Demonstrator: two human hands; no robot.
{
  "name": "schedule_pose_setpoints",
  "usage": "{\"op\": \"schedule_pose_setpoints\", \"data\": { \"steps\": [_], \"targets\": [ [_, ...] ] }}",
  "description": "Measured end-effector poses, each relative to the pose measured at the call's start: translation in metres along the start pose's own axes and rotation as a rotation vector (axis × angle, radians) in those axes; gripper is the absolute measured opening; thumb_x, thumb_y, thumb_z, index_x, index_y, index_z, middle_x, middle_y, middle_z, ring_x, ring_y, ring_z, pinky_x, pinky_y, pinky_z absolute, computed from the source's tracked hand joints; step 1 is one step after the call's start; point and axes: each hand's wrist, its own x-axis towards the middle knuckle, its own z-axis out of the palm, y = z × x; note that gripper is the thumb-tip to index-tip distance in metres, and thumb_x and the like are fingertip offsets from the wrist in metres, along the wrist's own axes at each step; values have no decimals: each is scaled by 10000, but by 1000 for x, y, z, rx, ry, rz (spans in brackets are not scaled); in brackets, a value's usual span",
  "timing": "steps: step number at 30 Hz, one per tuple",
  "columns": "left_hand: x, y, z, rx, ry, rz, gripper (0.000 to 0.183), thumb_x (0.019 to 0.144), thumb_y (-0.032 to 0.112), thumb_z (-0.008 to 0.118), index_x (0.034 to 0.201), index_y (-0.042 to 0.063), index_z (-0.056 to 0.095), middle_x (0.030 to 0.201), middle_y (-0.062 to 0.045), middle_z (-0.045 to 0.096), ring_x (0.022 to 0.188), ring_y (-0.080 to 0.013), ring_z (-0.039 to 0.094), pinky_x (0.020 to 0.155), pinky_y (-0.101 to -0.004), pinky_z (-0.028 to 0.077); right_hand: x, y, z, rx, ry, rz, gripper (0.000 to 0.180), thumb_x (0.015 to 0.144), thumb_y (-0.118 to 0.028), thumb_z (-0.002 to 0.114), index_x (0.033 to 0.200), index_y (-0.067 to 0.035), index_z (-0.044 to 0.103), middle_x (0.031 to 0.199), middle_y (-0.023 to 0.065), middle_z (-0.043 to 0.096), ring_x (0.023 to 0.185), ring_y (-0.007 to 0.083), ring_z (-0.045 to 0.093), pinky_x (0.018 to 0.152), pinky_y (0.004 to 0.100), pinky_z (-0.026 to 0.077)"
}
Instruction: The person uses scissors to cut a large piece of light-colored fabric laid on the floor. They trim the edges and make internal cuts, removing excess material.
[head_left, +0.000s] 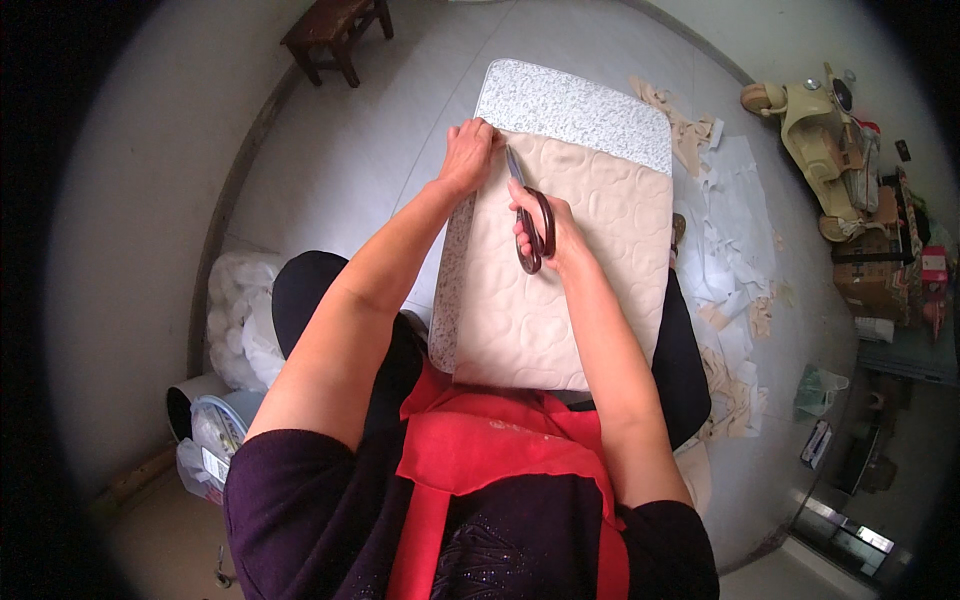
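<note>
A quilted beige fabric piece (600, 217) lies over a speckled grey-white board (570, 97) in front of me, and the board's far end and left edge show. My left hand (471, 154) pinches the fabric's far left corner at the board's left edge. Dark-handled scissors (534, 232) are in my right hand (555, 225), with my fingers through the handles. Their blades lie over the fabric, pointing away from me, with the tips close to my left fingers. How far the blades are apart is hard to tell.
White and beige fabric scraps (720, 255) litter the floor right of the board. A wooden stool (330, 30) stands at the far left. Nearer, by the left wall, are a bag of white stuffing (240, 315) and a bucket (217, 412). A toy scooter (814, 142) and boxes stand at the right.
</note>
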Motion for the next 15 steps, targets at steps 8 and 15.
{"op": "schedule_pose_setpoints", "data": {
  "steps": [8, 15],
  "targets": [
    [-2, 1, -1, -20, 74, 69, 116, 932, 161, 690, 1014, 79, 682, 1041, -86, 643, 1077, -294, 587, 951, -436, 385, 4, 2, 6, -33, 36, -47, 568, 885, -566, 814, 933, -45, 592, 661, 38, 558, 453, 117, 508, 407, 274, 438],
    [-3, 1, -2, -21, 64, 53, 105, 929, 145, 698, 1000, 68, 690, 1046, -91, 645, 1083, -293, 586, 957, -433, 388, 1, 2, 9, -54, 77, -35, 556, 872, -552, 834, 888, -61, 573, 634, 31, 551, 444, 123, 510, 397, 284, 441]
  ]
}}
